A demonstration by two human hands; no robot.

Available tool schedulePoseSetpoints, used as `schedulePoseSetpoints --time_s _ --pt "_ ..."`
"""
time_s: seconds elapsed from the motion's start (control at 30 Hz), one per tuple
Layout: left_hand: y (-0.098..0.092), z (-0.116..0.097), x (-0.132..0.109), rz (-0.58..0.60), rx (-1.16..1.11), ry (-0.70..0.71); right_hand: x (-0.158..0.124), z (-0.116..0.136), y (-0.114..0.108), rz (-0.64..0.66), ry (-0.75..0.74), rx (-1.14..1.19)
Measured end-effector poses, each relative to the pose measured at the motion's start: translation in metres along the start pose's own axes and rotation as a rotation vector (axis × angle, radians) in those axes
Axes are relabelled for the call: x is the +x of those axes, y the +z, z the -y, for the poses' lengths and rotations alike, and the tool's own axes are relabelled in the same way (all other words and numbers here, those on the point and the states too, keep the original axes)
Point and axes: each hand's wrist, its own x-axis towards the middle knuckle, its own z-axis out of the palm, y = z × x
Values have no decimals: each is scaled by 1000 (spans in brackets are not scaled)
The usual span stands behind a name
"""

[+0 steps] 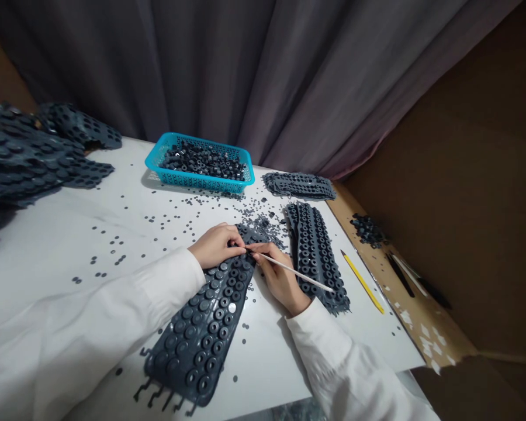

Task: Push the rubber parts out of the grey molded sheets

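A dark grey moulded rubber sheet (185, 336) with rows of round rings and discs lies slanted on the white table. At its far end, my left hand (217, 244) is closed, thumb and fingers pinching the sheet. My right hand (281, 282) grips a thin white stick (304, 276) near its dark tip. That tip meets the sheet right beside my left fingertips, where the exact contact is hidden. Small punched-out discs (265, 225) are scattered just beyond both hands. To the right of my right hand lies a stack of ringed rubber sheets (313, 245).
A turquoise basket (158, 159) of small dark ring pieces stands at the back. More perforated sheets (298, 185) lie beside it, and a large heap of sheets (30, 152) fills the left. A yellow pencil (363, 282), loose dark pieces (368, 230) and a black-handled tool (400, 275) lie right.
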Motion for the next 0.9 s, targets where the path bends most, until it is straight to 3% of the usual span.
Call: schedulePoseSetpoints --time_s 0.47,0.67,0.9 --pt "1 2 -1 -3 8 32 1 3 -1 -71 85 54" --pt "0 1 -2 -15 21 47 1 1 -5 -216 133 35" --pt "1 -1 -4 -27 74 59 1 -2 -7 -90 -23 -96"
